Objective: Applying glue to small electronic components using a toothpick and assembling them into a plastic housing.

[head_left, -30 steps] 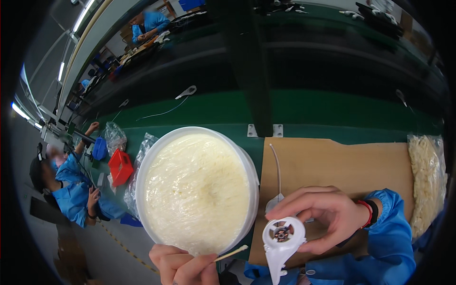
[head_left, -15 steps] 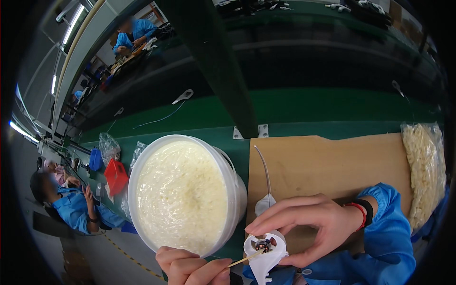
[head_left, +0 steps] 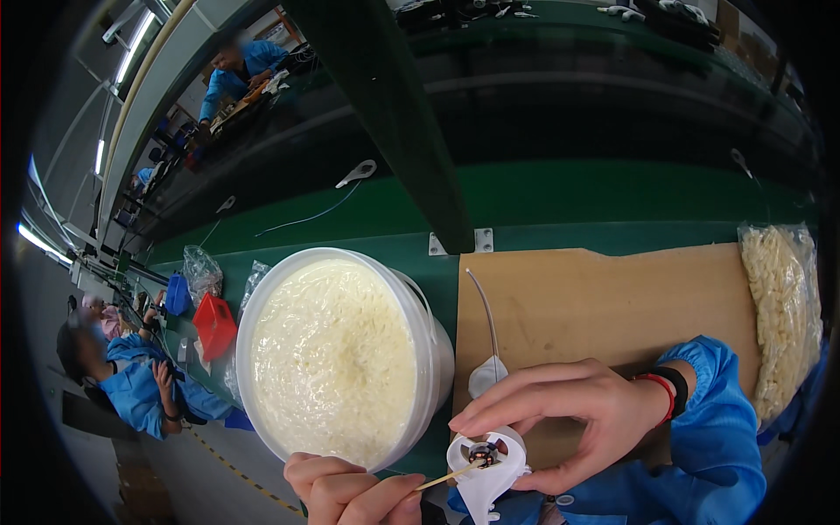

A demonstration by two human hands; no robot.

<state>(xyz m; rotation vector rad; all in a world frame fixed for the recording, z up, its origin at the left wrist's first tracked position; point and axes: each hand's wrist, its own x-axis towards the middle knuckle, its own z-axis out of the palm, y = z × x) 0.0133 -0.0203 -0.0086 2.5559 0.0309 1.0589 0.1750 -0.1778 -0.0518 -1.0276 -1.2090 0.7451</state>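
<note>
My left hand (head_left: 354, 492), at the lower middle, pinches a thin wooden stick (head_left: 444, 479). The stick's tip reaches into the round opening of a white plastic housing (head_left: 500, 479), where small dark and coppery parts show. That housing is gripped between the thumb and fingers of my right hand (head_left: 573, 411). Just beyond those fingers a second white piece (head_left: 486, 374) with a grey cable (head_left: 490, 311) lies on a cardboard sheet (head_left: 604, 306). Left of it stands a large white tub (head_left: 444, 367) filled with pale cream-coloured paste (head_left: 332, 350).
A bag of cream-coloured pieces (head_left: 781, 319) lies at the right. Past the bench, white cabled parts (head_left: 357, 173) rest on a green-edged dark belt, behind a green post (head_left: 394, 122). A red bin (head_left: 214, 325), a blue bin (head_left: 178, 293) and a seated co-worker (head_left: 136, 385) are at the left.
The white cabled parts on the belt have shifted right. The co-worker at the left has changed arm position, and the far person leans differently. My hands have hardly moved.
</note>
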